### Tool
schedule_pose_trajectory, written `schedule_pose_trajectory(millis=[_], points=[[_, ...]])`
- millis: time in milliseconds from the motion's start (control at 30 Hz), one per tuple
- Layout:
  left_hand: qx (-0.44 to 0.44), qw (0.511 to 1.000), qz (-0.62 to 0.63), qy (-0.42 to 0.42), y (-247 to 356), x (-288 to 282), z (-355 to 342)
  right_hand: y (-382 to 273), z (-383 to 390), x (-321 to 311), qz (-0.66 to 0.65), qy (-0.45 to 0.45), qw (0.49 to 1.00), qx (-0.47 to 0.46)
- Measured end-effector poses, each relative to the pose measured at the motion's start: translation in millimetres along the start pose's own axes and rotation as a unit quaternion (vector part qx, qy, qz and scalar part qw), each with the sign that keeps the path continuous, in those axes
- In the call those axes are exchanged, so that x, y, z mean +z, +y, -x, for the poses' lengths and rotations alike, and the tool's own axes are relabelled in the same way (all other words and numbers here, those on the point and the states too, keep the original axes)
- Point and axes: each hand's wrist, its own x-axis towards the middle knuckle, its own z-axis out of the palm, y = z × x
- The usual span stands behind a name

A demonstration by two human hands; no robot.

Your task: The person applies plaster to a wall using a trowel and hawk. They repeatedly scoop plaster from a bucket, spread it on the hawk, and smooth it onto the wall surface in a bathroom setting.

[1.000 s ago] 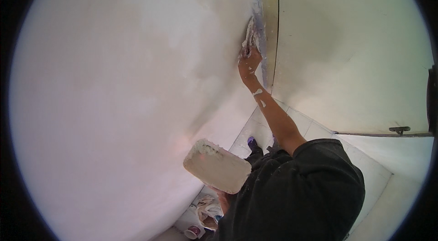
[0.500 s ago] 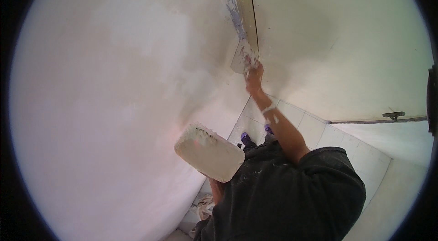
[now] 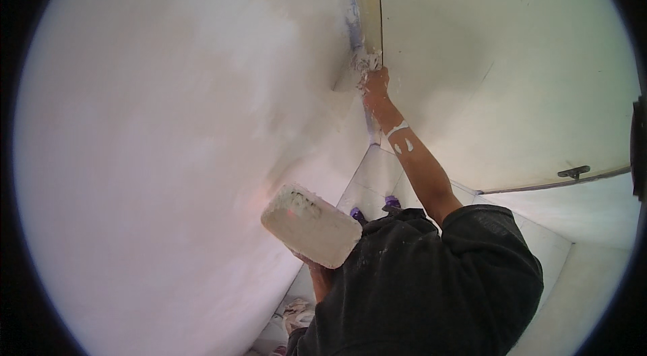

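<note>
My right hand (image 3: 375, 85) reaches far forward, closed around a wide putty knife (image 3: 351, 75) smeared with off-white putty. Its blade lies against the left wall (image 3: 222, 86), beside the door frame (image 3: 368, 5). Splashes of putty mark my right wrist and forearm. Low on the left, my left hand (image 3: 309, 263) holds up a rounded rectangular putty tray (image 3: 313, 231) from underneath; the tray hides most of its fingers. Pale putty coats the tray, thicker and rougher along the far edge.
To the right stands a pale door (image 3: 512, 73) with a dark handle (image 3: 573, 172). Light tiles (image 3: 374, 168) cover the floor, where my feet in purple footwear (image 3: 393, 201) show. A crumpled pale bundle (image 3: 297, 314) lies at the foot of the left wall.
My right hand and the putty knife have shifted slightly up along the frame, the blade tilting flatter. The view has moved a little. My left hand and the tray stay nearly still.
</note>
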Motion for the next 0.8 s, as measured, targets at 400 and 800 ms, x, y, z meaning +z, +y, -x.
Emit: schedule_pose_trajectory(millis=[400,800], points=[[0.002,0.998,0.041,-0.04,-23,10,-7,-221,96,109,0.017,-0.134,0.99,-0.037],[0.01,1.0,0.012,-0.02,-19,3,3,-177,103,119,0.55,-0.025,0.738,-0.39]])
